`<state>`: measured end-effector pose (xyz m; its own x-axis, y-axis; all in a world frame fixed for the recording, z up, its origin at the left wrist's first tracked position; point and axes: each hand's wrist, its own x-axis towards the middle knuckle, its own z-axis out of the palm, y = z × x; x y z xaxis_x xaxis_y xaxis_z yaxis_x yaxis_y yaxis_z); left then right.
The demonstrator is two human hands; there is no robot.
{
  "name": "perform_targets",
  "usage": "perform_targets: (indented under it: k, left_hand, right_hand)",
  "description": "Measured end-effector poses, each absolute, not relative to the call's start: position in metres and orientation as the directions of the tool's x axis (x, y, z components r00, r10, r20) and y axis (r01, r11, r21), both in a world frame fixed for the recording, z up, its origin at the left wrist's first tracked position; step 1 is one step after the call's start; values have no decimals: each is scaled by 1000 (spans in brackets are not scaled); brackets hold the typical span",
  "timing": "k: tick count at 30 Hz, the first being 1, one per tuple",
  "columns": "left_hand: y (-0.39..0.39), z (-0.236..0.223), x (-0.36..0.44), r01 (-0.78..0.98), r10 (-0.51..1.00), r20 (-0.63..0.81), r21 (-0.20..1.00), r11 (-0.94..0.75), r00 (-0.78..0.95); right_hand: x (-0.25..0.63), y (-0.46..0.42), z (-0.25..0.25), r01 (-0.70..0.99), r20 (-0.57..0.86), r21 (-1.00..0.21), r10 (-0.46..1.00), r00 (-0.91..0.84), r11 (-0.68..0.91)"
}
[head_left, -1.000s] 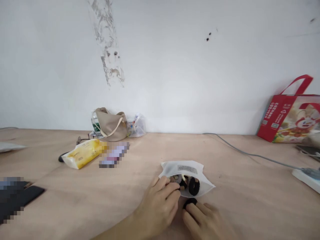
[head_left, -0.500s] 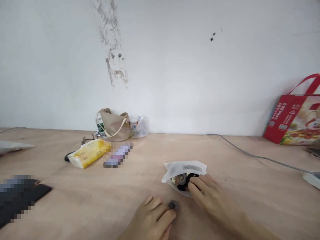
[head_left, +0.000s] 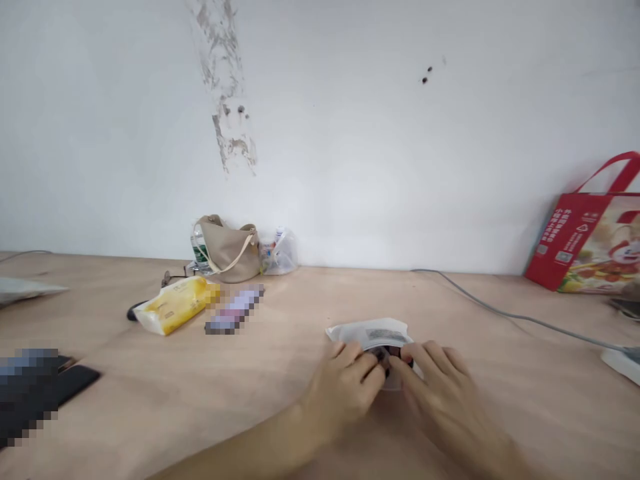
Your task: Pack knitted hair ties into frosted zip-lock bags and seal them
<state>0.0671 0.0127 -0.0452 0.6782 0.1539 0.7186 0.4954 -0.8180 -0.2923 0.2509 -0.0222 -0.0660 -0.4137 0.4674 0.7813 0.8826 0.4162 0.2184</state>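
The room is evenly bright, with flat light on the wall [head_left: 350,133] and only faint shadows on the table [head_left: 150,413]. The left hand [head_left: 343,390] and right hand [head_left: 445,393] look soft with motion blur, the table's far edge bows toward the frame's sides, and a pixelated patch [head_left: 27,393] sits lower left.

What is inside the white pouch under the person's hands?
Only dark items show at the mouth of the white pouch, between the left hand and right hand; the hands cover the rest of its contents.
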Motion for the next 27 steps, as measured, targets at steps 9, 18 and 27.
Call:
perform_targets:
  k: [9,18,27]
  left_hand:
    - [35,-50,63,609,146,746,-396,-687,649]
    - [26,-46,34,557,224,728,-254,-790,649]
    - [39,-58,29,593,270,688,-285,-753,674]
  right_hand:
    - [264,-31,-78,884,820,115,459,-342,453]
    - [231,-38,-76,741,733,175,417,-537,648]
    - [212,-24,-91,846,677,180,561,-476,502]
